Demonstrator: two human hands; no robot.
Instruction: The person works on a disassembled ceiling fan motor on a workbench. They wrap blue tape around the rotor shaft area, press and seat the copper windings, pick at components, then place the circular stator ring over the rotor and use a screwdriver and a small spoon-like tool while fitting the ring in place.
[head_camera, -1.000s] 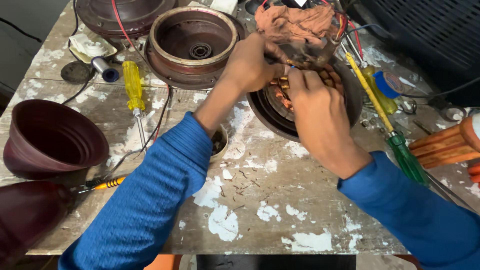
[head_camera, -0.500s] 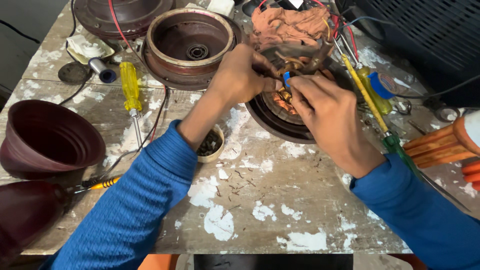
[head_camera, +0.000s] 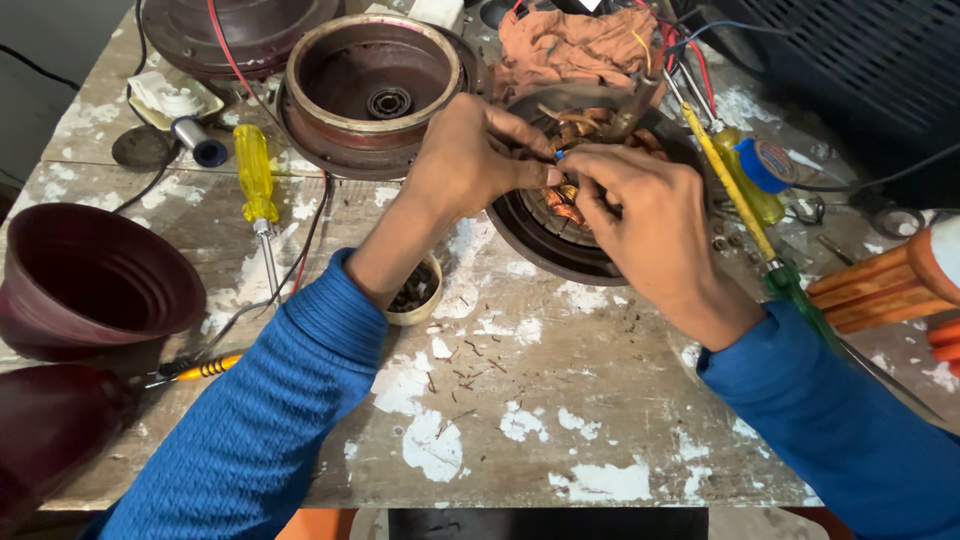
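Both hands met over the motor stator (head_camera: 560, 215), a dark round housing with copper windings that sat on the counter (head_camera: 560, 400) just right of the open brown motor cover (head_camera: 370, 90). The left hand (head_camera: 470, 160) had its fingertips pressed together on something small and blue at the windings, and the right hand (head_camera: 650, 225) pinched at the same spot from the stator's near right side; what exactly was nipped between them was too small to tell.

The fine copper looked easy to nick or snap if either hand tugged too hard. Red and black wires (head_camera: 685, 50) trailed off behind the stator and could have snagged on a wrist. A long yellow-shafted screwdriver (head_camera: 740, 200) lay close along the stator's right edge, under the right forearm, where a nudge might have rolled it. The little cup of bits (head_camera: 415, 290), just left of the stator beside the left forearm, could have tipped over.
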